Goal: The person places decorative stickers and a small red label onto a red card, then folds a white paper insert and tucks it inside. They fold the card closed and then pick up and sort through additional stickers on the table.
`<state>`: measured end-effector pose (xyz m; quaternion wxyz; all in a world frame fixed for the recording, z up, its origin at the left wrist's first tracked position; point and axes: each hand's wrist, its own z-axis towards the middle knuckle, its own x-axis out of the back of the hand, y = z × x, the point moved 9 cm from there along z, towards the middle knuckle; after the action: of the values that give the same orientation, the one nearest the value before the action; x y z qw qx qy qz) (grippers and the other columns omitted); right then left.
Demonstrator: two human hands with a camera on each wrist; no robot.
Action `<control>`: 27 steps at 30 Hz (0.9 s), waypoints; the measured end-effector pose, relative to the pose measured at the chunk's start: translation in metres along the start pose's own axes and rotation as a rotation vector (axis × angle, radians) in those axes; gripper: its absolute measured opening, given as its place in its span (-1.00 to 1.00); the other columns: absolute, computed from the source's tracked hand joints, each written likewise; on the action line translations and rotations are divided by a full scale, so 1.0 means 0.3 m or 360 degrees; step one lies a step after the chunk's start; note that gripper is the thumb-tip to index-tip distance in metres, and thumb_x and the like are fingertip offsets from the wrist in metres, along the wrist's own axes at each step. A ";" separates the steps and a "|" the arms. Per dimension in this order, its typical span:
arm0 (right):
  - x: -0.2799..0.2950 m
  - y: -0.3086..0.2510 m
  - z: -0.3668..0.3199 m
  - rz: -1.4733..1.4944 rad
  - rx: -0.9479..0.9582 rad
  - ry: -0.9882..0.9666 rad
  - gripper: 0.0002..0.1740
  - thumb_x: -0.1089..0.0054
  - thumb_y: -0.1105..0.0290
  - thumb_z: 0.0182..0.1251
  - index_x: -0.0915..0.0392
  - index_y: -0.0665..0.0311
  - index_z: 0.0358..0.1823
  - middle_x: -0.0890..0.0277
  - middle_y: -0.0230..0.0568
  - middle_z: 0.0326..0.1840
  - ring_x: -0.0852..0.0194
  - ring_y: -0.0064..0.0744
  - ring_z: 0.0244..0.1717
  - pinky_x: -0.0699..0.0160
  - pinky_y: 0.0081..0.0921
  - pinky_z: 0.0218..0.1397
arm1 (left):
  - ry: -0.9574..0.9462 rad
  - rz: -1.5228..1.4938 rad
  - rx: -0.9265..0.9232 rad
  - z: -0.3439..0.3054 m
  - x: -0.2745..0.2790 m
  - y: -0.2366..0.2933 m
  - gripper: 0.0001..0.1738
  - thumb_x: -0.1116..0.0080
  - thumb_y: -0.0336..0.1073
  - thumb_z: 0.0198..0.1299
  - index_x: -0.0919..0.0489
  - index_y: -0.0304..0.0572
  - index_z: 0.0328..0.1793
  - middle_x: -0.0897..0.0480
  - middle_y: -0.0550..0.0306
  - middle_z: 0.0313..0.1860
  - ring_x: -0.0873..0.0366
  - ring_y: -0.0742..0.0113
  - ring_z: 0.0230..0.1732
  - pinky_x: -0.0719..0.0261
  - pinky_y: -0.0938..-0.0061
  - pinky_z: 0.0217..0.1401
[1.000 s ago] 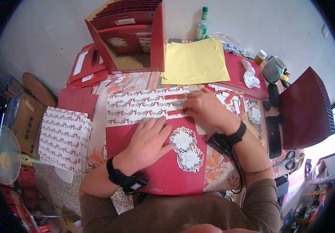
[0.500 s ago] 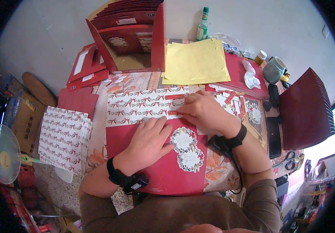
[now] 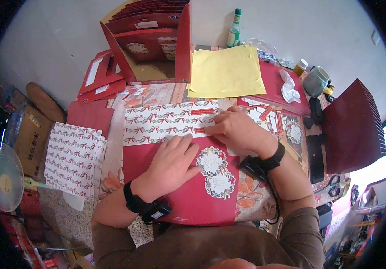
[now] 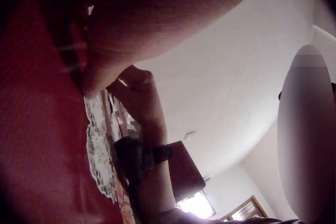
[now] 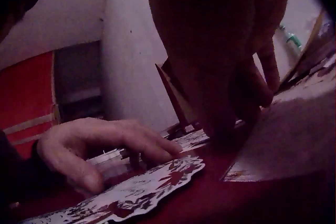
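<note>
My left hand (image 3: 168, 162) lies spread, palm down, over the red folder (image 3: 175, 208), its fingertips on the lower edge of the bow-and-garland patterned paper strip (image 3: 150, 119). With a pointing finger, my right hand (image 3: 240, 130) presses on the lower red label (image 3: 200, 130) at the strip's right end, covering much of it. A second red label (image 3: 202, 111) lies above it, in full view. Two wreath-edged cutouts (image 3: 211, 160) overlap on the folder between the hands. The left hand also shows low in the right wrist view, beside a cutout (image 5: 157, 187).
A tall red file box (image 3: 181, 54) stands at the back beside yellow paper (image 3: 226, 74). Loose labels and cutouts (image 3: 271, 119) lie to the right, near a mug (image 3: 316, 80) and scissors (image 3: 334, 186). Patterned sheets (image 3: 69, 157) are stacked at left; a red accordion folder (image 3: 354, 130) stands at right.
My right hand's fingertip has slid left from the lower label's right end and now covers more of it. The left hand stays in place.
</note>
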<state>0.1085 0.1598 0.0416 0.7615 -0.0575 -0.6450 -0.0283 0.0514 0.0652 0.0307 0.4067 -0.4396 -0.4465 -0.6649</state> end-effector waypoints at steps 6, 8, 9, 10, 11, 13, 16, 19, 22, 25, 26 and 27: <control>0.006 0.017 0.006 0.0025 -0.0034 -0.0060 -0.83 -0.18 0.34 0.14 -0.65 0.10 -0.23 -0.56 -0.17 -0.32 -0.56 -0.17 -0.14 -0.42 -0.22 -0.02 | -0.0006 0.0006 0.0006 0.002 -0.003 -0.001 -0.40 -0.25 -0.05 0.11 -0.49 -0.36 0.15 -0.43 -0.17 0.20 -0.36 -0.06 0.14 -0.35 0.17 0.23; 0.069 0.068 0.002 0.0470 -0.0170 0.0245 -0.83 -0.21 0.37 0.10 -0.66 0.16 -0.26 -0.56 -0.16 -0.34 -0.55 -0.13 -0.17 -0.43 -0.21 -0.02 | 0.0001 -0.0001 0.0014 0.002 -0.004 -0.002 -0.40 -0.25 -0.05 0.10 -0.49 -0.36 0.15 -0.43 -0.17 0.20 -0.36 -0.06 0.14 -0.35 0.17 0.23; 0.071 0.078 0.001 0.0470 -0.0169 0.0243 -0.83 -0.21 0.37 0.10 -0.66 0.16 -0.26 -0.56 -0.16 -0.34 -0.55 -0.13 -0.17 -0.43 -0.21 -0.02 | -0.0001 0.0007 0.0012 0.002 -0.002 -0.001 -0.40 -0.25 -0.05 0.10 -0.49 -0.36 0.15 -0.43 -0.17 0.20 -0.36 -0.05 0.14 -0.35 0.17 0.23; 0.083 0.093 -0.003 0.0404 -0.0187 0.0286 -0.82 -0.22 0.39 0.08 -0.66 0.19 -0.26 -0.56 -0.16 -0.34 -0.55 -0.11 -0.18 -0.44 -0.21 -0.02 | -0.0003 0.0015 0.0010 0.002 -0.001 -0.001 -0.40 -0.25 -0.05 0.10 -0.49 -0.36 0.15 -0.43 -0.17 0.20 -0.36 -0.05 0.14 -0.35 0.17 0.23; 0.094 0.105 -0.008 0.0337 -0.0206 0.0331 -0.81 -0.23 0.41 0.06 -0.66 0.21 -0.26 -0.57 -0.17 -0.34 -0.55 -0.10 -0.19 -0.45 -0.20 -0.01 | -0.0003 0.0016 0.0010 0.002 -0.001 -0.001 -0.40 -0.25 -0.05 0.10 -0.49 -0.36 0.15 -0.43 -0.17 0.20 -0.36 -0.05 0.14 -0.35 0.17 0.23; 0.090 0.122 -0.013 0.0294 -0.0219 0.0341 -0.81 -0.22 0.44 0.06 -0.66 0.25 -0.26 -0.55 -0.16 -0.37 -0.54 -0.11 -0.22 -0.45 -0.24 -0.01 | -0.0016 0.0007 0.0021 0.003 -0.003 -0.004 -0.40 -0.25 -0.05 0.10 -0.49 -0.36 0.16 -0.43 -0.16 0.20 -0.36 -0.05 0.14 -0.35 0.17 0.23; 0.067 0.139 -0.014 0.0245 -0.0223 0.0324 -0.82 -0.20 0.47 0.07 -0.66 0.29 -0.28 -0.54 -0.14 -0.39 -0.53 -0.12 -0.25 -0.45 -0.28 0.00 | -0.0004 0.0018 0.0013 0.002 -0.006 -0.006 -0.40 -0.25 -0.05 0.10 -0.49 -0.35 0.16 -0.43 -0.16 0.20 -0.36 -0.05 0.14 -0.35 0.17 0.23; 0.034 0.140 -0.011 0.0276 -0.0246 0.0270 -0.85 -0.16 0.42 0.11 -0.64 0.27 -0.31 -0.56 -0.14 -0.39 -0.55 -0.10 -0.24 -0.45 -0.24 0.00 | -0.0003 -0.0003 0.0019 0.001 -0.002 -0.008 -0.41 -0.26 -0.06 0.10 -0.49 -0.35 0.15 -0.43 -0.15 0.21 -0.35 -0.05 0.15 -0.33 0.17 0.25; -0.006 0.145 -0.013 0.0335 -0.0292 0.0280 -0.85 -0.13 0.35 0.16 -0.62 0.23 -0.31 -0.60 -0.13 -0.36 -0.57 -0.08 -0.23 -0.45 -0.19 0.00 | -0.0068 -0.0044 0.0029 0.004 -0.009 -0.019 -0.34 -0.26 -0.02 0.10 -0.45 -0.34 0.22 -0.36 -0.19 0.29 -0.28 -0.09 0.27 -0.25 0.10 0.33; -0.007 0.149 -0.015 0.0376 -0.0343 0.0333 -0.83 -0.11 0.35 0.17 -0.62 0.22 -0.29 -0.62 -0.11 -0.32 -0.58 -0.06 -0.21 -0.44 -0.17 0.01 | 0.0020 0.0148 0.0078 -0.002 -0.009 -0.039 -0.17 -0.25 0.08 0.10 -0.32 -0.34 0.36 -0.22 -0.26 0.42 -0.09 -0.16 0.46 -0.06 -0.04 0.45; -0.004 0.155 -0.017 0.0398 -0.0388 0.0345 -0.83 -0.11 0.35 0.18 -0.62 0.22 -0.28 -0.62 -0.09 -0.31 -0.58 -0.05 -0.21 -0.43 -0.16 0.02 | 0.0027 0.0170 0.0088 -0.005 -0.008 -0.043 -0.17 -0.25 0.08 0.10 -0.32 -0.34 0.36 -0.22 -0.26 0.42 -0.09 -0.16 0.46 -0.06 -0.04 0.45; -0.004 0.153 -0.019 0.0399 -0.0368 0.0362 -0.83 -0.11 0.35 0.18 -0.62 0.22 -0.28 -0.62 -0.09 -0.31 -0.58 -0.05 -0.21 -0.43 -0.16 0.02 | -0.0041 0.0180 0.0222 -0.010 -0.019 -0.070 -0.07 -0.23 0.17 0.09 -0.23 -0.35 0.42 -0.14 -0.29 0.46 0.02 -0.18 0.51 0.02 -0.12 0.48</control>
<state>0.1192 0.2047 0.0372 0.8154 -0.2206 -0.5350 -0.0135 0.0329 0.0688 0.0196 0.4674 -0.4432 -0.4715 -0.6024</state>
